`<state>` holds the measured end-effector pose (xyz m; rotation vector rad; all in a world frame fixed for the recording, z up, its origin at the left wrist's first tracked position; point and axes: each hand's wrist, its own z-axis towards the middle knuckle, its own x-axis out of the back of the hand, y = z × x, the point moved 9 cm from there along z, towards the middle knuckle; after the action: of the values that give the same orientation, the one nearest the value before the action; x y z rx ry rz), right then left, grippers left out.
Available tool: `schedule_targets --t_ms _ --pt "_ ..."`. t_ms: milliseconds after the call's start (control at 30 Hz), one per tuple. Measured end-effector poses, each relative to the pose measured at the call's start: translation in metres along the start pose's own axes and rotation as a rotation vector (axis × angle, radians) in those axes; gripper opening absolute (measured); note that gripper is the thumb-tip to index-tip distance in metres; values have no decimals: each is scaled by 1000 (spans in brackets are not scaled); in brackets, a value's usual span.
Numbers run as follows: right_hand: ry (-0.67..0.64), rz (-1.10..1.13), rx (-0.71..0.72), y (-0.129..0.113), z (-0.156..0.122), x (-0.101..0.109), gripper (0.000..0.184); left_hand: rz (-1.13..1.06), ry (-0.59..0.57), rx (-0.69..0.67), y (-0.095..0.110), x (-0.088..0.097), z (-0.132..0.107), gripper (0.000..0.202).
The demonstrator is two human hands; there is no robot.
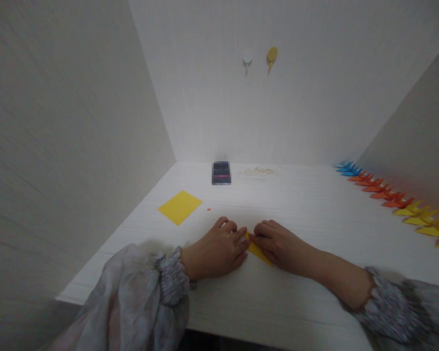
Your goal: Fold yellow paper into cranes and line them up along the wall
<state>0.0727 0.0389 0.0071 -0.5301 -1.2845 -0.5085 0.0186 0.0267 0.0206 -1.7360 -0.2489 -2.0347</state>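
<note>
In the head view, the left hand [217,247] and the right hand [280,243] meet over a white wood-grained tabletop [307,195], near the middle of its near edge. Between them is a narrow folded piece of yellow paper [259,254], slanting so that its lower end points toward the near edge. The right hand's fingers are curled close together and have hold of the paper along its side. The left hand's fingers are bent and slightly spread, their tips at the paper's upper end; whether they pinch it I cannot tell.

Toward the tabletop's left edge lies a flat yellow paper square [180,207], with a tiny orange scrap [209,209] just beside its right corner. A dark rectangular object [221,173], blurred, is near the far edge. Along the right side, a row of blue, orange-red and yellow folded paper figures [397,199] runs from the far right corner toward the near edge.
</note>
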Motion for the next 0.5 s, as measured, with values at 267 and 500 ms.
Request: schedule_targets --t_ms 267,500 --pt "-12 33 -10 -2 -5 2 25 -45 -35 -3 -2 -4 -2 34" --pt "2 30 -27 -7 -7 4 24 -77 -33 -15 -2 -4 -2 32"
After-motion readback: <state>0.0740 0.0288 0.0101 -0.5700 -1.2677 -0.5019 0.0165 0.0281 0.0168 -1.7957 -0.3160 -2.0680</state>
